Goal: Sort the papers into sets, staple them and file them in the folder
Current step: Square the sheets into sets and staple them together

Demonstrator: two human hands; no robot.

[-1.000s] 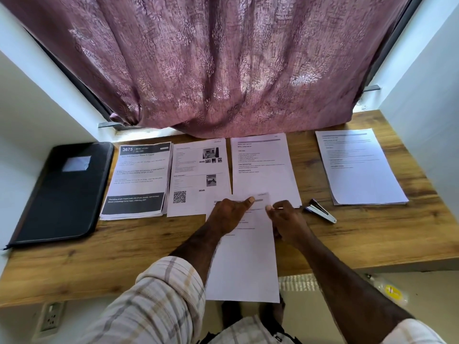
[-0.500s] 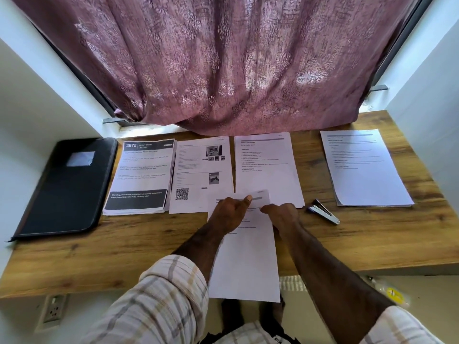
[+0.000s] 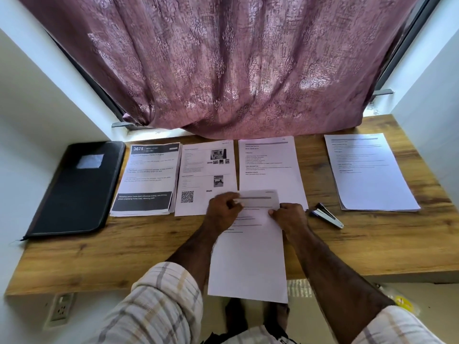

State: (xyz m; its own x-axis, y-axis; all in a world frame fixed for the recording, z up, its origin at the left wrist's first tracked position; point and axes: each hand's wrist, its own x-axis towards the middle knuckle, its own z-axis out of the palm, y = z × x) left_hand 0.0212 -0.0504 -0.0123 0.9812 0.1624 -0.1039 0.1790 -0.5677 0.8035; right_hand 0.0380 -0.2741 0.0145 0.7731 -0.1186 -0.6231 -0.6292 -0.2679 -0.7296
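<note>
Since a second ago the sheet's [image 3: 248, 256] top edge has lifted; our left hand [image 3: 223, 207] and right hand [image 3: 290, 216] pinch it at twelve o'clock. Light, floppy paper: we hold both corners.

Folder [image 3: 74, 189] far left of stapler [image 3: 326, 216]

Desk [image 3: 124, 256]: wood-grain surface, matt, with visible knots and streaks. Folder [image 3: 74, 189]: black, leather-like cover with a slight sheen and stitched edging; the actual material cannot be confirmed. Paper stacks [image 3: 146, 180]: plain white printed paper, matt, smooth. Held sheets [image 3: 248, 256]: the same white paper, top edge blurred. Stapler [image 3: 326, 216]: bright metal body with dark, probably plastic, parts. Curtain [image 3: 223, 65]: mauve woven cloth with a raised damask pattern, faintly lustrous. Sleeves [image 3: 161, 306]: checked woven cloth, matt.
</note>
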